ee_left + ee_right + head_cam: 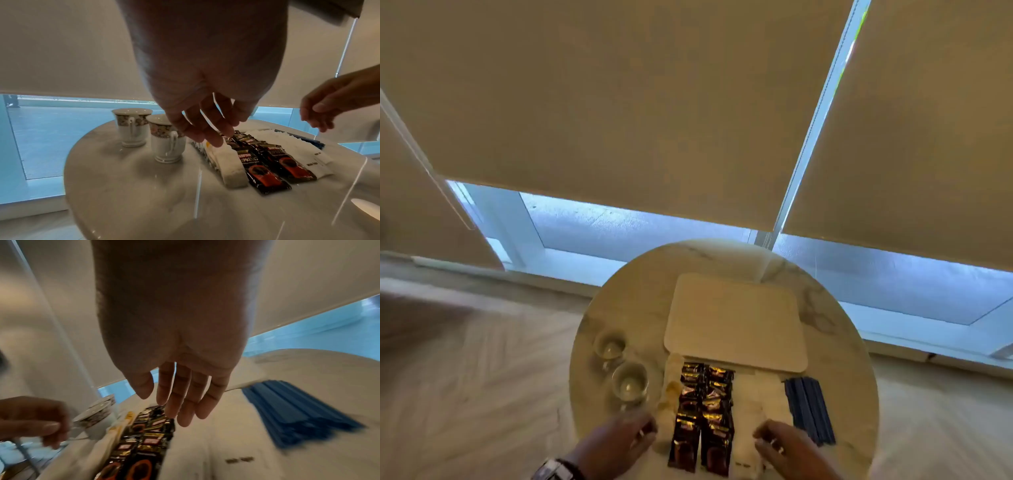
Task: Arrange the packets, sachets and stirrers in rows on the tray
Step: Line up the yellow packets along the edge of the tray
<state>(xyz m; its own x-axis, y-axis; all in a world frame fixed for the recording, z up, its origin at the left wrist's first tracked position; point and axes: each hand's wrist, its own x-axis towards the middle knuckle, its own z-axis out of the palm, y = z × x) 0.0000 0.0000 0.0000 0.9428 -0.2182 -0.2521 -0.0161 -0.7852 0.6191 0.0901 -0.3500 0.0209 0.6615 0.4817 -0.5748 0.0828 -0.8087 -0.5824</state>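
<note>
A cream rectangular tray (736, 318) sits at the middle of a round marble table (626, 298). In front of it, on the table, lie rows: pale sachets (669, 397), two columns of dark coffee packets (703, 407), white sachets (758, 401) and blue stirrers (810, 407). My left hand (643, 433) hovers over the near end of the pale sachets (228, 164), fingers relaxed and holding nothing. My right hand (763, 440) hovers over the white sachets (205, 451), loose and holding nothing. The coffee packets (265, 168) lie between the two hands.
Two patterned cups (609, 344) (630, 380) stand on the table to the left of the rows, close to my left hand. The table's edge runs just right of the stirrers (292, 410). Behind the table are window blinds and a low strip of glass.
</note>
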